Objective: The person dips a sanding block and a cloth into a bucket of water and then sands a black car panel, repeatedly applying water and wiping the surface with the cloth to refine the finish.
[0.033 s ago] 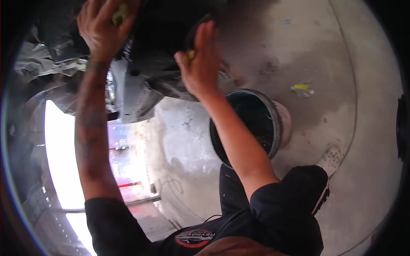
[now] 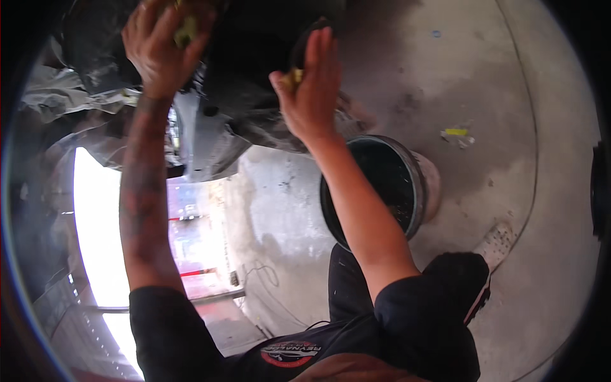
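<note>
My left hand (image 2: 158, 54) reaches up against a dark, glossy panel (image 2: 254, 70), its fingers curled round a yellow-green pad (image 2: 186, 32) that partly shows by the thumb. To the right, my right hand (image 2: 315, 92) is held edge-on at the same panel, fingers long and close together. A smaller yellowish pad (image 2: 294, 77) shows between its thumb and palm; the rest of that pad is hidden. Beneath my right forearm stands a round bucket (image 2: 417, 191) with dark liquid in it.
Crumpled plastic sheeting (image 2: 83, 95) hangs at the left of the panel. A cable (image 2: 531, 127) runs along the concrete floor on the right, past a scrap with a yellow strip (image 2: 456, 132). My speckled shoe (image 2: 499, 242) rests near the bucket. Bright light comes from an opening (image 2: 98, 216).
The view has shifted slightly, so most things appear a little farther right. My right hand has moved slightly up and to the right. Both hands keep their pads.
</note>
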`<state>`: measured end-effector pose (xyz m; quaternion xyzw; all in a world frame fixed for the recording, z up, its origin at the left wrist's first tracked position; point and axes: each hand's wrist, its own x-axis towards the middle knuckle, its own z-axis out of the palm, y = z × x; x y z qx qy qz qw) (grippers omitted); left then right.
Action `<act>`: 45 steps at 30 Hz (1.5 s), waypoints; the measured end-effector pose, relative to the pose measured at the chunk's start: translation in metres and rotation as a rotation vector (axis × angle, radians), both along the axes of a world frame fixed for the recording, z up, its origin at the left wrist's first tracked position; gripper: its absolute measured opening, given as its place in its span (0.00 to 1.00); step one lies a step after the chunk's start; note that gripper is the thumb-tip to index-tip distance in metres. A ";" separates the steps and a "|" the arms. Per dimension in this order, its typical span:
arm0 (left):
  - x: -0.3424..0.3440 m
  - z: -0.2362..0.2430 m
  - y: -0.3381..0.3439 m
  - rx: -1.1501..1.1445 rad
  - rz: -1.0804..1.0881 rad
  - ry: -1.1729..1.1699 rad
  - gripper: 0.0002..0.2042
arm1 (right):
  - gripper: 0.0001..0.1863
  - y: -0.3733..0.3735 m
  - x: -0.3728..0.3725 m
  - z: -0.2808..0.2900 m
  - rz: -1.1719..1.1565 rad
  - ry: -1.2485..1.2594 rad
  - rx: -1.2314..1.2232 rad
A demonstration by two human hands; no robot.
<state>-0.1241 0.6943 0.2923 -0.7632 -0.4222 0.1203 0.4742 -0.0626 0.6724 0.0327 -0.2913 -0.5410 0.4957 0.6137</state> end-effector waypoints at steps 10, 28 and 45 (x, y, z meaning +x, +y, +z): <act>-0.026 0.001 -0.063 -0.057 -0.106 -0.091 0.20 | 0.44 0.017 -0.013 0.007 -0.148 0.063 0.111; -0.031 -0.022 -0.075 0.110 -0.480 -0.125 0.14 | 0.45 -0.085 -0.065 0.017 -0.481 -0.289 0.351; -0.031 -0.027 -0.072 0.147 -0.475 -0.091 0.11 | 0.46 -0.068 -0.064 0.005 -0.444 -0.164 0.242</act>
